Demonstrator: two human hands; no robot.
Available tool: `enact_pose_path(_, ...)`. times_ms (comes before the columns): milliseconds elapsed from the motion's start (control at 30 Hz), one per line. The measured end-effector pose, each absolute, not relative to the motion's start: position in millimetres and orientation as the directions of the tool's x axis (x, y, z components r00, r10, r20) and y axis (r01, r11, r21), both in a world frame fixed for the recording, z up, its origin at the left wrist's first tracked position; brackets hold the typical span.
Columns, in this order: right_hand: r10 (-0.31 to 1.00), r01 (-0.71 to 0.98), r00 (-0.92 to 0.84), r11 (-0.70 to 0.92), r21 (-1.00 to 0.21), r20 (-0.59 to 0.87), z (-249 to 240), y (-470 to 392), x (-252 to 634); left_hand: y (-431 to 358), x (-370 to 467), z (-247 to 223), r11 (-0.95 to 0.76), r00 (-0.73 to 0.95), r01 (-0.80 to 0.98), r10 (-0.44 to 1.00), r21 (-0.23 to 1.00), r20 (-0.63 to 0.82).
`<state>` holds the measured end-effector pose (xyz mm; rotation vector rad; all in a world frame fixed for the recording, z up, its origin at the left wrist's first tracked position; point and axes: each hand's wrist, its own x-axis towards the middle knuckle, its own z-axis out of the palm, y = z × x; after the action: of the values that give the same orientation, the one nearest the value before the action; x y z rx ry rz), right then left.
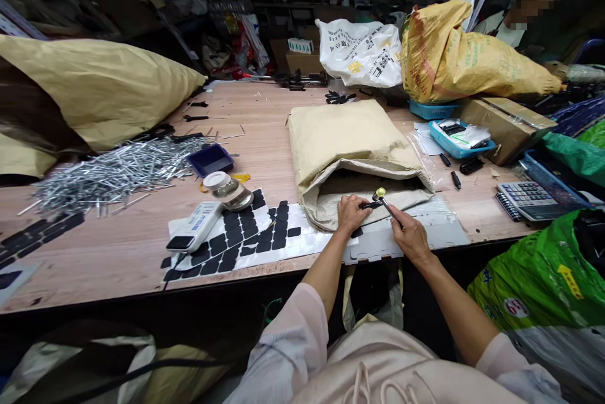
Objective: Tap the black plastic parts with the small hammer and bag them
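Note:
My right hand point(410, 235) is closed round the handle of a small hammer point(390, 209), whose head shows a round yellow face. Just left of it, my left hand point(352, 212) pinches a slim black piece point(372, 205), which lies close under the hammer head. Both hands are at the open mouth of a beige paper sack point(343, 130) lying flat on the table. Beneath them a pale board point(428, 230) runs along the front edge. What the sack holds is hidden in shadow.
Left of the sack are sheets of black stickers point(278, 227), a white boxy device point(201, 224), a jar point(227, 190), a dark blue tray point(210, 160) and a heap of metal rods point(120, 167). On the right are a blue basket point(460, 150), a calculator point(530, 199) and a green bag point(534, 278).

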<state>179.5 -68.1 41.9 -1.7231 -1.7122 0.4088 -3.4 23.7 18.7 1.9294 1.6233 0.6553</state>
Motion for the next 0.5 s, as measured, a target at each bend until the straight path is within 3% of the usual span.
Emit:
enact_pose_path(100, 0.977, 0.785, 0.093, 0.046, -0.618, 0.191, 43.3, -68.1, 177.9, 23.5, -3.0, 19.9, -0.124, 0.154, 0.724, 0.988, 0.679, 0.017)
enact_pose_path(267, 0.969, 0.76, 0.046, 0.125, -0.638, 0.244, 44.3, -69.2, 172.5, 23.7, -3.1, 20.3, -0.126, 0.154, 0.714, 0.988, 0.689, 0.021)
enact_pose_path(400, 0.982, 0.73, -0.014, 0.14, -0.668, 0.19, 40.2, -67.9, 172.1, 22.9, -3.5, 19.2, -0.126, 0.152, 0.716, 0.988, 0.686, 0.023)
enact_pose_path(500, 0.975, 0.696, 0.062, 0.11, -0.71, 0.212, 38.7, -58.7, 182.2, 24.1, -4.1, 15.8, -0.146, 0.166, 0.711, 0.985, 0.688, 0.038)
